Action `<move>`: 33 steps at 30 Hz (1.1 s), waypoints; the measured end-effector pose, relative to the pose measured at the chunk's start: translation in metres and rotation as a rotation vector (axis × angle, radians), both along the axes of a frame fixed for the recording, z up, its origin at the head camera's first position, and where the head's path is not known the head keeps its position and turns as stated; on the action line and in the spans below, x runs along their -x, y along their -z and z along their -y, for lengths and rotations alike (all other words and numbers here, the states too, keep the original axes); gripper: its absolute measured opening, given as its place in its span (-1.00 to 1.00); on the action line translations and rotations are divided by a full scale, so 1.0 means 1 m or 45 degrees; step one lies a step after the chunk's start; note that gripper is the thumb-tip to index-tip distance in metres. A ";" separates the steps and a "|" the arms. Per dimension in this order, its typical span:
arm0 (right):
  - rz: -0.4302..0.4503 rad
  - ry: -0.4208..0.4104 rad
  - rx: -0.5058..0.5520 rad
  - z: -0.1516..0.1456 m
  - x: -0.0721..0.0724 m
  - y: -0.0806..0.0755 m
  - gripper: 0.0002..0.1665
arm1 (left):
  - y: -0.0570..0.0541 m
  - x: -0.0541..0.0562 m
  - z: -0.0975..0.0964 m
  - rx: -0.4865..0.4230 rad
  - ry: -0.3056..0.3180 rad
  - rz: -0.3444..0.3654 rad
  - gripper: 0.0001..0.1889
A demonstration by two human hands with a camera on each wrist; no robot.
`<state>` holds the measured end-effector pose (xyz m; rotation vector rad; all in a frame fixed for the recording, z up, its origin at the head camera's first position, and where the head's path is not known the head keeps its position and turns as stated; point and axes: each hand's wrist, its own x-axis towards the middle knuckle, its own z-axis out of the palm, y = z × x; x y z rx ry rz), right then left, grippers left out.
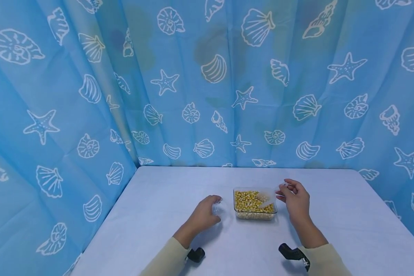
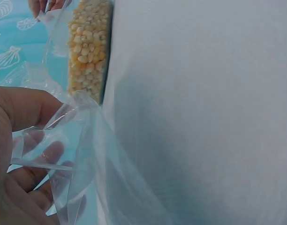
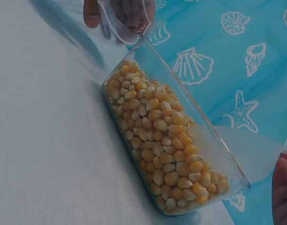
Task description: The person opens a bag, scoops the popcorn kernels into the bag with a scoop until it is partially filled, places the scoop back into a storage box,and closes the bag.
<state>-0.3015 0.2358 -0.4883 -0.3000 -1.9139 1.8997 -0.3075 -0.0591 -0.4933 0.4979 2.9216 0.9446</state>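
A clear rectangular container (image 1: 255, 212) filled with yellow corn kernels (image 1: 250, 200) stands on the table between both hands. To its left, my left hand (image 1: 202, 214) holds a clear plastic bag (image 2: 110, 164), thumb on the near side and fingers seen through the film. The bag's mouth lies close to the container's left end. My right hand (image 1: 298, 203), beyond the right end, pinches the handle of a translucent scoop (image 3: 242, 150). The scoop's head reaches over the rim into the kernels. How much of it is buried cannot be told.
A white cloth covers the table (image 1: 165, 207). Behind it and at the sides hangs a blue curtain (image 1: 193, 96) with white shell and starfish prints. Black wrist mounts (image 1: 196, 255) sit on both forearms, close to the tabletop.
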 end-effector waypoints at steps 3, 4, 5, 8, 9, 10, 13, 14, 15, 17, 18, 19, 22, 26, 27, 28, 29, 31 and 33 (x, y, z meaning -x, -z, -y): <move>-0.028 0.013 0.099 -0.001 0.002 0.003 -0.62 | 0.001 -0.001 -0.001 -0.026 -0.004 0.003 -0.31; -0.041 0.019 0.112 0.000 0.002 0.002 -0.62 | 0.002 -0.001 -0.001 -0.036 -0.005 0.003 -0.31; -0.048 0.034 0.127 0.002 0.001 0.000 -0.65 | 0.002 -0.001 -0.001 -0.045 -0.004 0.006 -0.31; -0.068 0.065 0.206 0.007 0.000 -0.005 -0.71 | 0.003 -0.001 -0.001 -0.082 -0.001 0.017 -0.30; -0.070 0.065 0.233 0.008 -0.001 -0.006 -0.72 | 0.004 -0.001 -0.001 -0.092 0.001 0.024 -0.31; -0.071 0.067 0.255 0.009 -0.001 -0.007 -0.72 | 0.005 -0.001 -0.001 -0.099 0.001 0.030 -0.31; -0.051 0.079 0.329 0.010 0.000 -0.007 -0.74 | 0.006 -0.001 -0.001 -0.111 0.008 0.035 -0.32; -0.041 0.085 0.328 0.010 0.000 -0.006 -0.74 | 0.007 -0.001 -0.001 -0.107 0.009 0.036 -0.32; -0.038 0.091 0.326 0.010 0.000 -0.005 -0.73 | 0.007 0.000 -0.001 -0.106 0.010 0.034 -0.32; -0.026 0.107 0.324 0.011 0.001 -0.002 -0.72 | 0.008 0.000 -0.001 -0.103 0.013 0.029 -0.31; -0.024 0.112 0.323 0.012 0.001 -0.001 -0.72 | 0.008 0.000 -0.001 -0.103 0.013 0.030 -0.31; -0.020 0.117 0.312 0.012 0.001 0.000 -0.72 | 0.008 0.000 -0.001 -0.104 0.012 0.032 -0.31; -0.019 0.117 0.329 0.013 0.001 0.002 -0.72 | 0.008 -0.001 -0.001 -0.111 0.014 0.030 -0.31; 0.007 0.113 0.348 0.013 0.000 0.004 -0.72 | 0.009 -0.001 -0.002 -0.125 0.026 0.026 -0.29; 0.017 0.113 0.359 0.013 0.000 0.005 -0.72 | 0.008 -0.001 -0.002 -0.130 0.029 0.025 -0.29; 0.028 0.115 0.362 0.013 0.000 0.006 -0.72 | 0.008 -0.001 -0.002 -0.137 0.032 0.028 -0.28; 0.035 0.119 0.372 0.013 0.000 0.007 -0.73 | 0.008 -0.001 -0.002 -0.143 0.037 0.031 -0.27; 0.041 0.121 0.402 0.012 0.000 0.009 -0.74 | 0.007 -0.001 -0.002 -0.152 0.044 0.038 -0.27; 0.059 0.123 0.421 0.011 0.001 0.011 -0.74 | 0.006 0.000 -0.001 -0.150 0.054 0.039 -0.26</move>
